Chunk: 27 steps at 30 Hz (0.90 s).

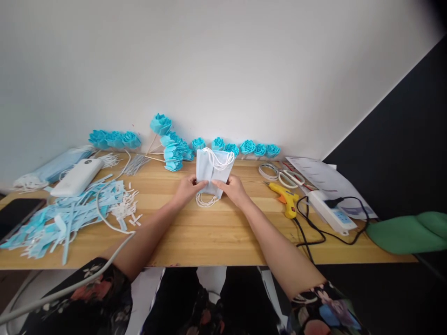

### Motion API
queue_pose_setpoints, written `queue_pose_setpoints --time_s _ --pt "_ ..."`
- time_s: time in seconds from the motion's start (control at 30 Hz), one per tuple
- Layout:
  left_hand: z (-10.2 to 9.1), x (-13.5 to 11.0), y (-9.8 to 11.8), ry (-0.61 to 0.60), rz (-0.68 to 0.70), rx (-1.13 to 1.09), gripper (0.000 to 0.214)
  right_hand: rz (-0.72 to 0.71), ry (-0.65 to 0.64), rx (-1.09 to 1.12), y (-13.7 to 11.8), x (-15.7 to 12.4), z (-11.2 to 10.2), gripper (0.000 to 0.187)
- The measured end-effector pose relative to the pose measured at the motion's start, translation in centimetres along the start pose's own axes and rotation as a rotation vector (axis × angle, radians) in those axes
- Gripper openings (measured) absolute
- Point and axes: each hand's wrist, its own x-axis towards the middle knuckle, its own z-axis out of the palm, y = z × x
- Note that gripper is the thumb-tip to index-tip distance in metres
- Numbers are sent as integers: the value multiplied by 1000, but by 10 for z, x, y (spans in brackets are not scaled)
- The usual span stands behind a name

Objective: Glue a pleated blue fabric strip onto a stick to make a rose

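My left hand (pixel 189 190) and my right hand (pixel 233 189) grip a small stack of pale blue face masks (pixel 206 168) from both sides, just above the table. Both thumbs press on the near face of the masks; the other fingers are mostly hidden behind them. White ear loops hang over the top of the stack, and more loops stick out below it. Behind the masks, blue flowers (pixel 247 147) stand in a row along the wall. Further left, several more flowers on thin sticks (pixel 172 156) lie heaped together.
Blue strips and white scraps (pixel 87 209) cover the left of the wooden table (pixel 209 237), by a phone (pixel 17 214), a white power bank (pixel 77 177) and more masks (pixel 59 167). At right lie a yellow glue gun (pixel 287 197), scissors (pixel 291 178), tape, papers and a power strip (pixel 330 211).
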Motion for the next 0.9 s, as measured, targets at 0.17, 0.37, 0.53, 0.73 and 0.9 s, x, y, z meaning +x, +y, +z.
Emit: queue_pose_setpoints --time_s 0.17,0.37,0.53,0.73,0.9 --pt "-3 2 -6 37 9 52 40 19 -59 39 12 -4 -2 29" --pt "0 -7 11 8 86 -28 43 -48 28 -70 2 -6 -4 27" --pt "-1 -10 19 -51 198 -53 38 -123 129 -105 -7 -9 -7 27" --pt "-4 3 -3 -40 71 -27 54 11 -4 -153 5 -6 -3 26" --pt "-4 -2 5 -21 74 -94 44 -30 59 -162 -2 -9 -1 29"
